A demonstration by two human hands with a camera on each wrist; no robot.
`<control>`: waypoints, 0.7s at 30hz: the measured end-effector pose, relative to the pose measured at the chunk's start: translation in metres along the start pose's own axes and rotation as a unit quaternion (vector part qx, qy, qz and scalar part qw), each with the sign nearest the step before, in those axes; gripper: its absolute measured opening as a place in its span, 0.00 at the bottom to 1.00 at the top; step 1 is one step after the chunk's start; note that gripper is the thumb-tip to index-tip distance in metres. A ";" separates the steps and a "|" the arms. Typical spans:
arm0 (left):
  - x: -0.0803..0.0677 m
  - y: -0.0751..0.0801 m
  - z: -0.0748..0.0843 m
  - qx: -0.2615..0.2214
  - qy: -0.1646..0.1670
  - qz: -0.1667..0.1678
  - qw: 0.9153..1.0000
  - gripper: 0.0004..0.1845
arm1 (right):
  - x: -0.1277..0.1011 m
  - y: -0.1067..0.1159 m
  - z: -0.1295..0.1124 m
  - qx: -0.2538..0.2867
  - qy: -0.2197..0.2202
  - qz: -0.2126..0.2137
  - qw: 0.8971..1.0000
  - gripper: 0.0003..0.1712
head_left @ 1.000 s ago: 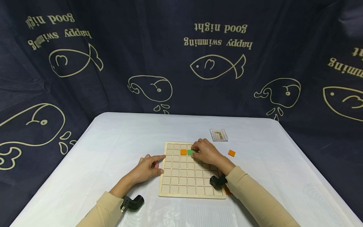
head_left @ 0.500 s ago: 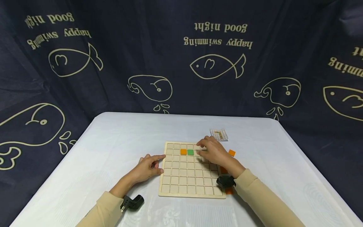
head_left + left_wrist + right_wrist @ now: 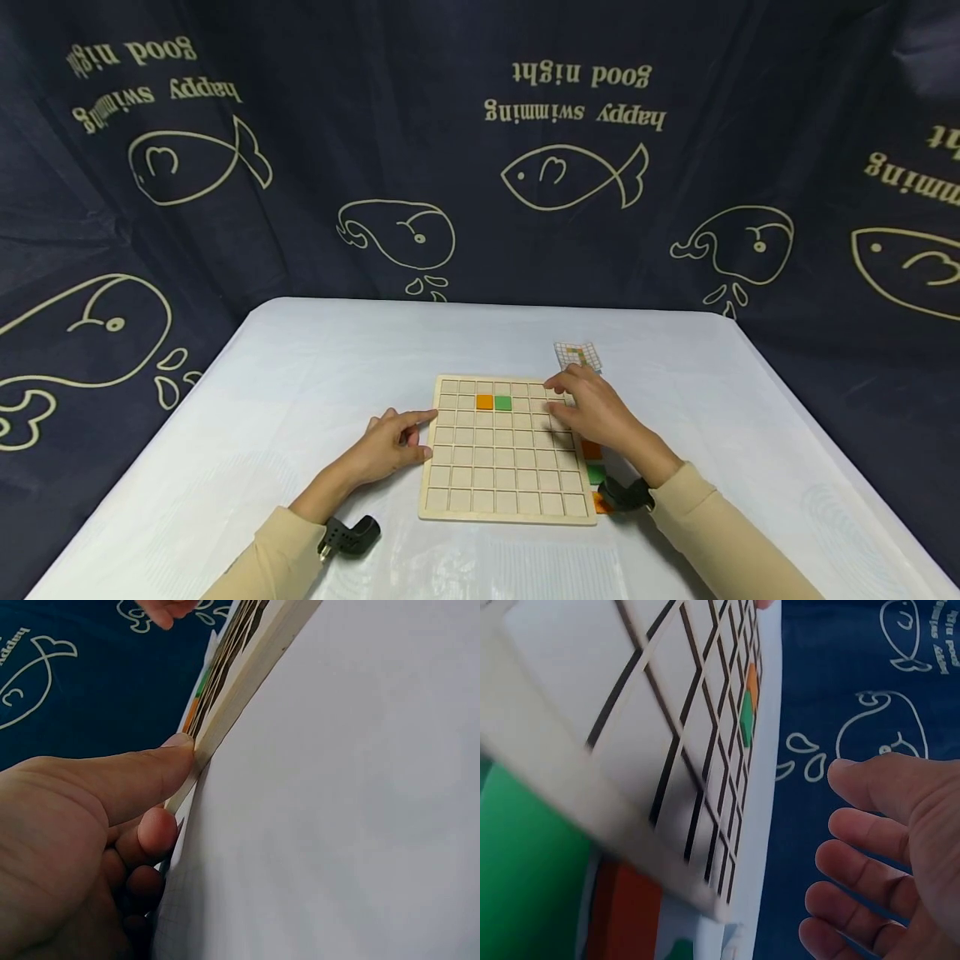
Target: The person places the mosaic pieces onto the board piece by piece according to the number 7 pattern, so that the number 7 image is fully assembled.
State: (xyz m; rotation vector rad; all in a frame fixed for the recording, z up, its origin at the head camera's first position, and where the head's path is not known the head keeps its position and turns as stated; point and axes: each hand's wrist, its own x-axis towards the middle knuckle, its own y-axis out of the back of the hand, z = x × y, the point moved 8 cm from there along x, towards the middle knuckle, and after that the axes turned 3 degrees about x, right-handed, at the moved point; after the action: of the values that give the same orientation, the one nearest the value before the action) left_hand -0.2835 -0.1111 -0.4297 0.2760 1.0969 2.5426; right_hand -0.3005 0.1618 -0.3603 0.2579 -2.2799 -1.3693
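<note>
A wooden grid board (image 3: 482, 479) lies on the white table. An orange square tile (image 3: 484, 402) and a green square tile (image 3: 503, 403) sit side by side in its second row from the far edge. My left hand (image 3: 386, 446) touches the board's left edge, forefinger extended and thumb lower down. In the left wrist view the thumb (image 3: 150, 772) presses at that edge. My right hand (image 3: 596, 408) hovers over the board's far right part with spread fingers and holds nothing. In the right wrist view its relaxed fingers (image 3: 862, 855) are beside the board.
Along the board's right side lie an orange tile (image 3: 592, 450), a green tile (image 3: 596, 474) and another orange tile (image 3: 603, 502). A small printed grid card (image 3: 576, 353) lies behind the right hand, partly covered. A dark patterned cloth (image 3: 465, 150) hangs behind the table.
My right hand has let go of the green tile, which stays in the board, and moved right toward the board's edge. It now hides a loose orange tile. The left hand has not moved.
</note>
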 end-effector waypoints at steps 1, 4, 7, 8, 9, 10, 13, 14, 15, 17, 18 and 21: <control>0.000 0.000 0.000 0.001 0.000 0.000 1.000 0.33 | -0.002 0.001 0.002 0.001 -0.004 0.001 1.000 0.17; 0.000 0.000 0.000 0.002 -0.002 -0.001 1.000 0.33 | -0.007 0.005 0.009 -0.003 -0.010 0.007 1.000 0.17; 0.000 0.000 0.000 0.001 -0.004 -0.001 1.000 0.33 | -0.012 0.007 0.018 -0.007 -0.019 0.010 1.000 0.17; 0.000 0.000 0.000 0.001 -0.004 -0.001 1.000 0.33 | -0.013 0.007 0.021 -0.010 -0.022 0.010 1.000 0.17; 0.000 0.000 0.000 0.001 -0.003 -0.001 1.000 0.33 | -0.015 0.007 0.025 -0.011 -0.027 0.010 1.000 0.17; 0.000 0.000 0.000 0.002 -0.004 0.000 1.000 0.32 | -0.016 0.008 0.029 -0.010 -0.032 0.009 0.999 0.17; -0.001 0.000 0.000 0.004 -0.001 0.001 1.000 0.32 | -0.021 0.010 0.040 -0.005 -0.055 0.007 0.998 0.17; -0.001 0.000 0.000 0.005 0.000 0.001 1.000 0.32 | -0.022 0.011 0.044 -0.005 -0.062 0.007 0.998 0.17; -0.001 0.000 0.000 0.005 0.000 0.001 1.000 0.32 | -0.023 0.012 0.047 -0.005 -0.068 0.008 0.998 0.17; -0.001 0.000 0.000 0.005 0.001 0.000 1.000 0.32 | -0.025 0.015 0.054 -0.009 -0.078 0.010 0.997 0.17; -0.001 0.000 0.000 0.004 0.000 0.001 1.000 0.32 | -0.026 0.017 0.057 -0.011 -0.084 0.012 0.996 0.17; -0.001 0.000 0.001 0.001 0.000 0.001 1.000 0.32 | -0.029 0.020 0.067 -0.015 -0.095 0.016 0.995 0.17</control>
State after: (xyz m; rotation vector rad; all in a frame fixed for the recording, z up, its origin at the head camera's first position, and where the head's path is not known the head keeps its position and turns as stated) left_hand -0.2823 -0.1112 -0.4294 0.2781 1.1007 2.5419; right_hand -0.3060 0.2353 -0.3779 0.0839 -2.4017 -1.4665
